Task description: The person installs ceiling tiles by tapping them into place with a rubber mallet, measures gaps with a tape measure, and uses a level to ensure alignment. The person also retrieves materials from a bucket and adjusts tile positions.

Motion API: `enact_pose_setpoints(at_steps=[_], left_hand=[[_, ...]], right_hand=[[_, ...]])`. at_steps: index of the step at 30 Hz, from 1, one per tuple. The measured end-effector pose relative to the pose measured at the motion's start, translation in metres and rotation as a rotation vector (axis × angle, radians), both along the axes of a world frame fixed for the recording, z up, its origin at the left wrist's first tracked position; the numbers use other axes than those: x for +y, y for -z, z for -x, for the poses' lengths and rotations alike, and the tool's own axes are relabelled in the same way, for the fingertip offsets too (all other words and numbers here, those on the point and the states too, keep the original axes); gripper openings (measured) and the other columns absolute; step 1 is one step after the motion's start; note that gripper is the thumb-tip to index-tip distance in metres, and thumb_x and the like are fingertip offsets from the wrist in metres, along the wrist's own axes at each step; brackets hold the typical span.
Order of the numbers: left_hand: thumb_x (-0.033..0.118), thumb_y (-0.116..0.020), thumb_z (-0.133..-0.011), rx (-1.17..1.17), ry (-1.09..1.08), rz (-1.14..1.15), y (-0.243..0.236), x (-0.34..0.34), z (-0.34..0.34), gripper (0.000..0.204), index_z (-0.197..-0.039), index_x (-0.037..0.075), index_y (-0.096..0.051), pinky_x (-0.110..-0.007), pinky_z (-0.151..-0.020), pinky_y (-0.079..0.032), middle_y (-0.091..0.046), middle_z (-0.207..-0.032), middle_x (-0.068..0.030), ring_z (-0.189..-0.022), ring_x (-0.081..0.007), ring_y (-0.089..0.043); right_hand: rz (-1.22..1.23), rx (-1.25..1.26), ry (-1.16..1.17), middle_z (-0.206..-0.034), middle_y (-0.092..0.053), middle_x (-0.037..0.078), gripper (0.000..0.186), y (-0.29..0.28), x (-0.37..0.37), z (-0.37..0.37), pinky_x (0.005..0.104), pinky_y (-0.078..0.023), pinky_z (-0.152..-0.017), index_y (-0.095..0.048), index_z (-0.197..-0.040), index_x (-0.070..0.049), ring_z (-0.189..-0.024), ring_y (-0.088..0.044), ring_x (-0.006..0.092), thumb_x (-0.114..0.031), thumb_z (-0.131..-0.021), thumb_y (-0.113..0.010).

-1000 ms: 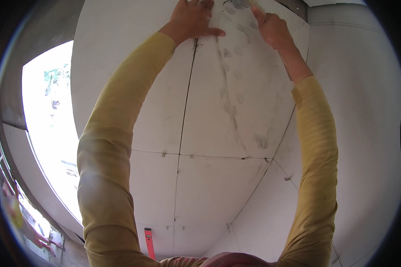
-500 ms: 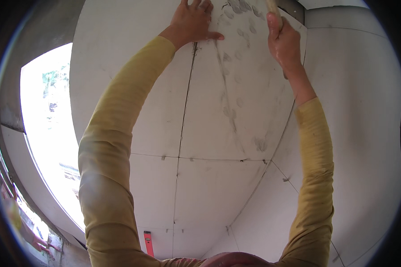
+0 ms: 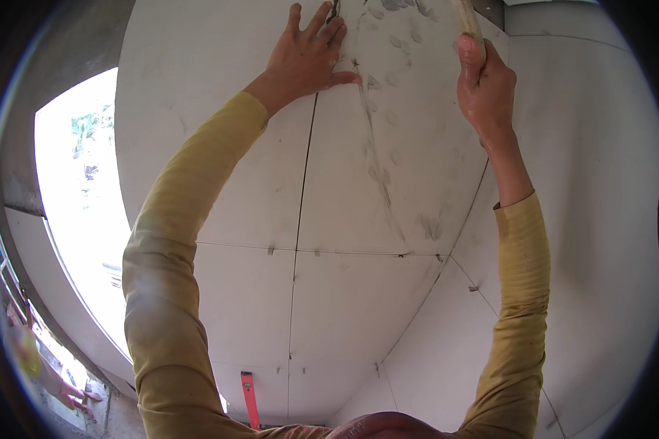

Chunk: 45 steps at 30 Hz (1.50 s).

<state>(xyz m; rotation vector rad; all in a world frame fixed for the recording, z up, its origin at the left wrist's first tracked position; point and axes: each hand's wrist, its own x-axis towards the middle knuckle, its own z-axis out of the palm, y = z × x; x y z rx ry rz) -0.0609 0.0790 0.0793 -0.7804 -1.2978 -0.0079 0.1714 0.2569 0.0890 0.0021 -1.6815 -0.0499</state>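
My left hand [image 3: 307, 55] lies with fingers spread against a large white tile [image 3: 220, 95], over the dark joint line at its right side. My right hand [image 3: 487, 84] is wrapped round a pale wooden handle [image 3: 469, 22], thumb up along it. The handle's far end runs out of the top of the picture, so the tool's kind is hidden. Grey smudges and fingerprints mark the tile [image 3: 403, 146] between my two hands. Thin dark joints with small clips or spacers in them separate the tiles.
A red spirit level [image 3: 250, 399] stands upright at the bottom. On the left is a bright window opening [image 3: 77, 183] in a grey wall [image 3: 58, 66]. Another tiled wall [image 3: 586, 161] meets this one at the right. Part of another person [image 3: 58, 384] shows at the lower left.
My right hand has moved right and a little down with the wooden handle. My left hand has slid slightly down and left, fingers still spread on the tile.
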Motion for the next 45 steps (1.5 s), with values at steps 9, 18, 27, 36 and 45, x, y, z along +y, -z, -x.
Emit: enact_pose_setpoints(at_steps=[9,18,27,36,45], left_hand=[[0.079,-0.046,-0.090,-0.034,-0.045,-0.022,-0.003,0.000,0.002,0.100,-0.150,-0.001,-0.047,-0.069,-0.122,-0.012,-0.042,-0.160,-0.0140,-0.156,-0.0353,-0.020],[0.080,-0.048,-0.088,-0.055,-0.023,-0.004,0.004,0.010,0.004,0.100,-0.150,0.000,-0.048,-0.069,-0.122,-0.011,-0.041,-0.160,-0.0132,-0.156,-0.0356,-0.019],[0.078,-0.049,-0.088,-0.056,0.008,-0.032,-0.004,0.006,-0.007,0.099,-0.150,0.000,-0.048,-0.070,-0.121,-0.010,-0.041,-0.161,-0.0132,-0.156,-0.0361,-0.017],[0.037,-0.060,-0.101,0.127,0.258,-0.069,0.038,0.013,0.000,0.052,-0.144,0.008,-0.054,-0.053,-0.116,-0.039,-0.060,-0.143,-0.0129,-0.144,-0.0307,-0.045],[0.022,-0.052,-0.097,0.000,0.199,0.017,-0.127,0.009,0.028,0.057,-0.141,-0.013,-0.048,-0.045,-0.118,-0.038,-0.053,-0.145,-0.0306,-0.139,-0.0430,-0.048]], right_hand=[[0.105,-0.042,0.092,-0.071,-0.065,0.018,0.079,0.002,0.016,-0.003,0.0430,-0.053,-0.069,-0.065,-0.088,0.002,-0.067,-0.065,0.0332,-0.072,-0.102,-0.039],[0.259,-0.167,0.191,-0.073,-0.067,0.017,0.084,0.009,0.035,-0.017,0.0443,-0.054,-0.071,-0.068,-0.093,0.002,-0.073,-0.068,0.0319,-0.075,-0.101,-0.033],[0.225,-0.265,0.311,-0.076,-0.069,0.024,0.083,0.016,0.061,0.001,0.0479,-0.056,-0.071,-0.067,-0.085,0.003,-0.076,-0.071,0.0414,-0.072,-0.102,-0.036],[0.458,-0.167,-0.278,-0.058,-0.037,0.000,0.067,0.181,0.035,-0.027,0.0324,-0.034,-0.049,-0.049,-0.071,-0.004,-0.055,-0.036,0.0100,-0.061,-0.106,-0.045],[0.557,-0.180,-0.465,-0.055,-0.045,-0.002,0.063,0.257,0.030,-0.036,0.0279,-0.035,-0.044,-0.055,-0.082,-0.003,-0.048,-0.044,0.0069,-0.061,-0.105,-0.047]])
